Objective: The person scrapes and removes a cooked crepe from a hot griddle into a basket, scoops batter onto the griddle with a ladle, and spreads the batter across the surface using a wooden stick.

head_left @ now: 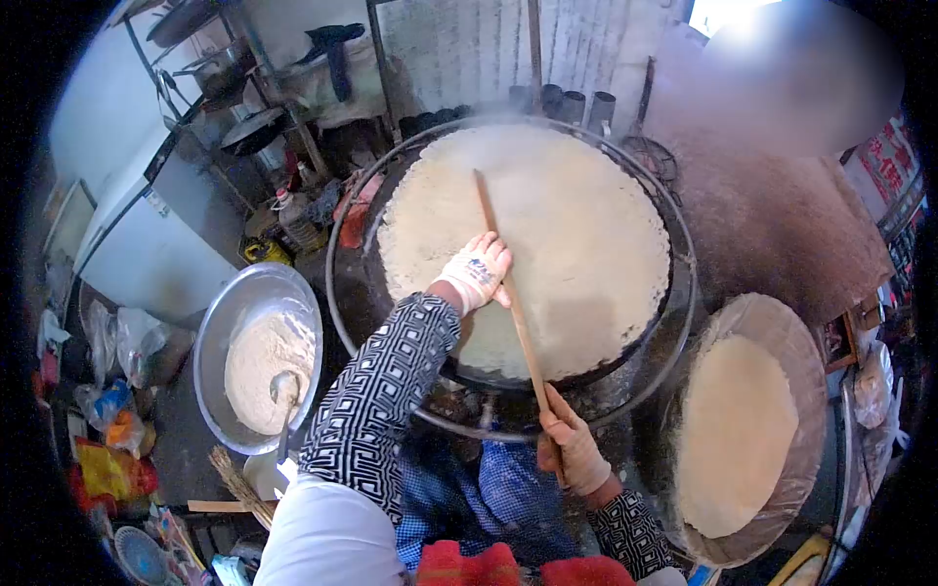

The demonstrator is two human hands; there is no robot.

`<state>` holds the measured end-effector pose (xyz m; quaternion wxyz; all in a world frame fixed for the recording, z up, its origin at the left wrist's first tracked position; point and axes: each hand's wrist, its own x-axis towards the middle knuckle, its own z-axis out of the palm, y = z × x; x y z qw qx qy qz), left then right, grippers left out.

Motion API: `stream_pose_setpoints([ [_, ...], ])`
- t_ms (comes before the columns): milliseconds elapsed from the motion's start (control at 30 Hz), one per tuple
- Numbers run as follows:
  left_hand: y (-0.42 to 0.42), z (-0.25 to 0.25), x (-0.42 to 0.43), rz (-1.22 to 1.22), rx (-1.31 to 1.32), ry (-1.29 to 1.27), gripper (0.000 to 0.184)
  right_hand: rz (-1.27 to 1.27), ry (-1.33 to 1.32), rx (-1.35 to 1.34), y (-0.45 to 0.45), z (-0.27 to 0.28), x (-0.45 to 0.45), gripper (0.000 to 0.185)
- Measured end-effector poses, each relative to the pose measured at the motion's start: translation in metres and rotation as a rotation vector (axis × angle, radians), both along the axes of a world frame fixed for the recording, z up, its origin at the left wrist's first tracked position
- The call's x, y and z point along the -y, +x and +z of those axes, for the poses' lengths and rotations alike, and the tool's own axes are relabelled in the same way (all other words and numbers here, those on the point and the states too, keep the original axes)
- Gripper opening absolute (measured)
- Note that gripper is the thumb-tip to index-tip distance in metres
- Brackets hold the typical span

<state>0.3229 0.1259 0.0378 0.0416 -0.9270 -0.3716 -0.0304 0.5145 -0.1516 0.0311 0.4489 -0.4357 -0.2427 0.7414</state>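
Observation:
A long wooden stick (528, 342) lies slantwise over a large round griddle covered by a pale, thin sheet of batter (586, 225). My left hand (477, 273), in a white fingerless glove, rests on the stick's middle with its fingers pressed together around it. Near the griddle's front edge, my right hand (575, 444), also gloved, is wrapped round the stick's lower end. A metal ring (692, 293) surrounds the griddle. Faint steam rises at the back of the batter.
A metal basin (210, 342) of pale batter with a ladle (285, 391) stands left. To the right is a lined basket (806, 410) holding a pale, flat stack. Behind it is a brown board (772, 225). Bags and bottles crowd the left; a brush (239, 485) lies low left.

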Motion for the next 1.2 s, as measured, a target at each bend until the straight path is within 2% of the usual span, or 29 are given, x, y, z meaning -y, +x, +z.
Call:
stream_pose_setpoints([
  [67, -0.035, 0.006, 0.017, 0.029, -0.018, 0.027, 0.095, 0.058, 0.005, 0.006, -0.018, 0.004, 0.009, 0.059],
  [233, -0.112, 0.0, 0.071, 0.049, 0.14, 0.079, 0.104, 0.067, 0.005, 0.131, -0.066, 0.019, 0.039, 0.055],
  [300, -0.131, 0.002, 0.1, 0.07, 0.159, 0.093, 0.105, 0.141, 0.118, 0.286, -0.066, -0.001, 0.061, 0.056],
  [367, -0.134, 0.008, 0.138, 0.134, 0.041, 0.096, 0.107, 0.216, 0.266, 0.487, -0.058, -0.029, 0.085, 0.059],
  [433, -0.128, 0.01, 0.184, 0.154, 0.084, 0.102, 0.112, 0.307, 0.283, 0.621, -0.037, -0.006, 0.114, 0.061],
  [467, -0.112, 0.022, 0.201, 0.183, 0.027, 0.006, 0.115, 0.358, 0.214, 0.693, -0.025, -0.002, 0.132, 0.062],
  [500, -0.086, 0.036, 0.218, 0.221, -0.028, -0.091, 0.117, 0.246, 0.23, 0.705, -0.014, -0.012, 0.159, 0.061],
  [567, -0.029, 0.048, 0.229, 0.067, 0.107, -0.106, 0.115, 0.021, 0.266, 0.739, 0.004, -0.031, 0.211, 0.061],
  [667, 0.072, 0.034, 0.208, -0.246, 0.306, -0.099, 0.113, -0.368, 0.32, 0.778, 0.018, -0.028, 0.25, 0.058],
  [700, 0.099, 0.03, 0.199, -0.35, 0.319, -0.111, 0.112, -0.407, 0.127, 0.614, 0.014, -0.015, 0.248, 0.06],
  [733, 0.114, 0.007, 0.193, -0.364, 0.227, -0.129, 0.111, -0.439, -0.07, 0.45, 0.005, 0.004, 0.239, 0.063],
  [767, 0.123, 0.007, 0.191, -0.381, 0.141, -0.146, 0.111, -0.472, -0.264, 0.287, 0.002, 0.015, 0.236, 0.065],
  [833, 0.113, 0.006, 0.179, -0.369, -0.004, -0.122, 0.109, -0.371, -0.152, 0.27, 0.012, -0.029, 0.24, 0.067],
  [933, 0.066, 0.01, 0.18, -0.238, 0.032, -0.131, 0.107, -0.242, -0.261, 0.009, 0.004, 0.026, 0.218, 0.056],
  [1000, 0.035, 0.009, 0.178, -0.194, 0.069, -0.06, 0.107, -0.172, -0.227, -0.015, -0.005, 0.022, 0.206, 0.064],
  [1033, 0.018, 0.001, 0.176, -0.149, 0.086, -0.035, 0.108, -0.133, -0.208, -0.022, -0.005, 0.012, 0.198, 0.07],
  [1100, -0.019, 0.003, 0.175, -0.086, 0.095, -0.049, 0.108, -0.005, -0.076, 0.074, -0.011, -0.014, 0.191, 0.062],
  [1200, -0.078, 0.005, 0.183, 0.023, 0.088, -0.033, 0.112, 0.099, -0.125, 0.158, -0.035, 0.005, 0.168, 0.056],
])
